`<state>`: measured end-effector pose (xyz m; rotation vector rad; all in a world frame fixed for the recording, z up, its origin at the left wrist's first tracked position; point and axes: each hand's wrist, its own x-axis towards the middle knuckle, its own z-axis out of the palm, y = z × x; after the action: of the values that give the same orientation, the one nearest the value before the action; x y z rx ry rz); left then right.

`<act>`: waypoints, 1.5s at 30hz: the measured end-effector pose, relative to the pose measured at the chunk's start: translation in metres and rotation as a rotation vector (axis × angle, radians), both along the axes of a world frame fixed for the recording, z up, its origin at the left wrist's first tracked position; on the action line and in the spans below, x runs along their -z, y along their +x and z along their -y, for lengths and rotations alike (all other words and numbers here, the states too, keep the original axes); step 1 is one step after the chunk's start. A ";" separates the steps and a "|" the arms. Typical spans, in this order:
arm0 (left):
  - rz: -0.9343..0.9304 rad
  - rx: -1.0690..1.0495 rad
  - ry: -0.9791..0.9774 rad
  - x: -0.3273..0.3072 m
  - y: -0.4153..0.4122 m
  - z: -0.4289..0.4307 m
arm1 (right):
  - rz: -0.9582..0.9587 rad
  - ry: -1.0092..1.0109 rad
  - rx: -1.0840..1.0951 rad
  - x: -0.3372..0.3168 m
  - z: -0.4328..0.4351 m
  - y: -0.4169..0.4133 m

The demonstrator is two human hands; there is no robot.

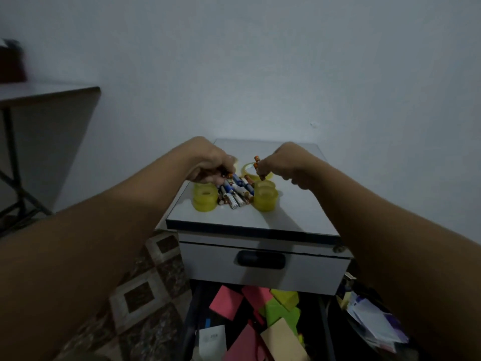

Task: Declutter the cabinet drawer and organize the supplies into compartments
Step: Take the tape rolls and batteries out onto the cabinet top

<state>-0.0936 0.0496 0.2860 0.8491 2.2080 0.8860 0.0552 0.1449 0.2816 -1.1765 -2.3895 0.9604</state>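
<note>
Dimly lit, some blur. Both hands were out over the white cabinet top (pixel 294 212). Left hand (pixel 210 165) sat knuckles up, fingers curled down into the far left edge of a loose pile of batteries (pixel 235 192) and closed round one or two of them; the count was not readable. Right hand (pixel 282 165) hung just above the pile's far right side, thumb and fingertips pinching two orange-ended batteries (pixel 257 162) held roughly upright, remaining fingers tucked in. The pile lay between two stacks of yellowish tape rolls, a left stack (pixel 205 200) and a right stack (pixel 265 200), each just beside the batteries. One more tape roll (pixel 247 169) lay flat behind the pile, partly hidden by the hands. Under the top was a closed drawer front with a dark handle (pixel 261 259). Lower still, the open drawer (pixel 190 316) held a jumble of pink, green and tan paper pads (pixel 277 310). Loose papers (pixel 374 319) lay to its right, patterned floor tiles (pixel 145 295) to its left, and a dark-edged table (pixel 49 93) stood far left.
</note>
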 end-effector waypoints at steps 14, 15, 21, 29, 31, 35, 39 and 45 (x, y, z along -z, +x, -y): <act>-0.037 0.026 -0.303 0.033 -0.032 -0.070 | 0.552 0.056 -0.241 0.013 -0.020 -0.059; -0.032 0.029 -0.305 0.035 -0.031 -0.072 | 0.557 0.052 -0.245 0.014 -0.021 -0.060; -0.046 0.022 -0.330 0.035 -0.029 -0.076 | 0.552 0.047 -0.196 0.021 -0.023 -0.062; -0.033 0.012 -0.298 0.034 -0.032 -0.073 | 0.479 -0.021 -0.184 0.021 -0.028 -0.061; -0.039 0.013 -0.295 0.034 -0.032 -0.071 | 0.458 -0.014 -0.186 0.020 -0.028 -0.059; -0.037 0.010 -0.271 0.031 -0.032 -0.067 | 0.424 0.035 -0.165 0.021 -0.030 -0.057; -0.064 -0.012 -0.217 0.029 -0.032 -0.061 | 0.205 0.029 -0.024 0.028 -0.037 -0.056; -0.126 -0.045 0.002 0.025 -0.025 -0.044 | 0.073 0.012 0.030 0.021 -0.036 -0.044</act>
<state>-0.1182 0.0934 0.2609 0.8809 2.3436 0.8772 0.0113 0.1812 0.2603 -1.2605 -2.4230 0.9076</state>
